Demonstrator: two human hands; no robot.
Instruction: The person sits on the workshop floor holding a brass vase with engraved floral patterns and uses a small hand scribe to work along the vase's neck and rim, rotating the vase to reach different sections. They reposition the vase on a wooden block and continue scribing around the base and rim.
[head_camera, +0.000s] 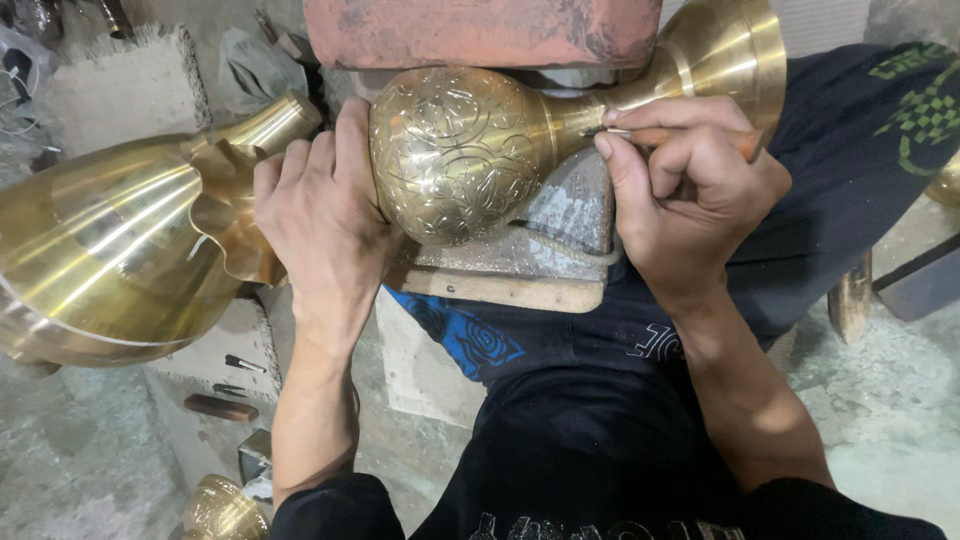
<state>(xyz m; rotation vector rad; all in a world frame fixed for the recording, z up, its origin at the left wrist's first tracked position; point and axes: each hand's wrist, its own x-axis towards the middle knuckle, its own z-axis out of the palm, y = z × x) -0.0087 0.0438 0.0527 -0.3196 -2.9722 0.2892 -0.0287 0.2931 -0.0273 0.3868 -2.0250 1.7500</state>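
Note:
A brass vase (460, 150) lies on its side on a grey padded block (570, 215), its round body covered with engraved scrollwork and its flared mouth (725, 50) pointing right. My left hand (320, 215) presses flat against the left side of the body. My right hand (685, 190) grips a wooden-handled engraving tool (690, 135), and its metal tip touches the vase's narrow neck.
A larger plain brass vessel (110, 250) with a fluted rim lies at the left. A red brick (480, 30) sits behind the vase. More tools (220, 407) lie on the floor at lower left, near another brass piece (220, 510). My dark-clothed legs fill the lower centre.

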